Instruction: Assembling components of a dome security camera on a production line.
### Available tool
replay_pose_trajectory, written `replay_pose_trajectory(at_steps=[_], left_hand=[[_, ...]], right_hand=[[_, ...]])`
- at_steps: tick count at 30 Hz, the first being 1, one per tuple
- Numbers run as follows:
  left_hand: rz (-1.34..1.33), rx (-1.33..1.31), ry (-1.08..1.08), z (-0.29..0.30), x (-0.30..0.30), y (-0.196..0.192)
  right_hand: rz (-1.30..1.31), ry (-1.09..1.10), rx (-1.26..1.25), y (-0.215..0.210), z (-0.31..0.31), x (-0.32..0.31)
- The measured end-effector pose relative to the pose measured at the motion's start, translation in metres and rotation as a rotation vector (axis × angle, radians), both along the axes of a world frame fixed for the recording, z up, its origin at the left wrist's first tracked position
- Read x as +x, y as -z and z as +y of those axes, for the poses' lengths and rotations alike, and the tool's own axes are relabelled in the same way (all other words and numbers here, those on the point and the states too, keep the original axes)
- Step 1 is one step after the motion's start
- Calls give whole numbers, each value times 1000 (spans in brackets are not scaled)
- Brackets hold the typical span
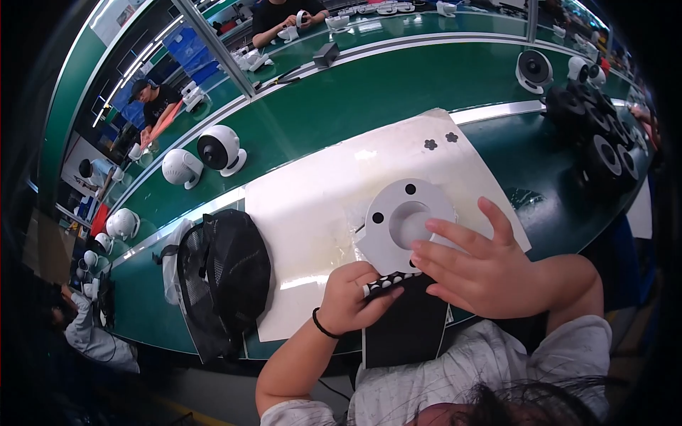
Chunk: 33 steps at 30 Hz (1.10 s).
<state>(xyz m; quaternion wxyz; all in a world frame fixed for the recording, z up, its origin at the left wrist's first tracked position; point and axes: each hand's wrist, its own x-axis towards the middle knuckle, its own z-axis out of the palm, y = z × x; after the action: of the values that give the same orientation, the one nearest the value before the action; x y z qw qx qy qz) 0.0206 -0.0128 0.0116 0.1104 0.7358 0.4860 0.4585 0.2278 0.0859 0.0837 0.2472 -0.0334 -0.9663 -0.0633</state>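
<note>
On the white mat (320,206), the right hand (483,266) presses open fingers on the grey round base (398,220); the left hand (352,298) pinches a black pad sheet (408,319) (best peel slowly, keeping the base steady).

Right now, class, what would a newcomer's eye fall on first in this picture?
First, the grey round part on the white sheet at centre, the right hand resting on it while the left hand pinches a strip of black pads. Next, the black mesh bag to the left.
</note>
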Motion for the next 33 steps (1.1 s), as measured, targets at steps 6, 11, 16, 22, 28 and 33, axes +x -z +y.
replay_pose_trajectory(at_steps=[6,11,16,22,28,33], left_hand=[[39,14,-18,-3,5,1],[1,86,-24,-3,6,13],[-6,-10,-11,-2,0,12],[-57,9,-74,6,10,0],[14,-24,-63,9,9,3],[-23,-2,-55,15,12,1]], right_hand=[[133,-148,-207,-2,-2,-23],[198,-278,-117,13,-13,-41],[256,-362,-174,24,-7,-22],[238,-58,-531,7,47,-2],[116,-40,-767,5,55,0],[138,-77,-849,11,62,4]])
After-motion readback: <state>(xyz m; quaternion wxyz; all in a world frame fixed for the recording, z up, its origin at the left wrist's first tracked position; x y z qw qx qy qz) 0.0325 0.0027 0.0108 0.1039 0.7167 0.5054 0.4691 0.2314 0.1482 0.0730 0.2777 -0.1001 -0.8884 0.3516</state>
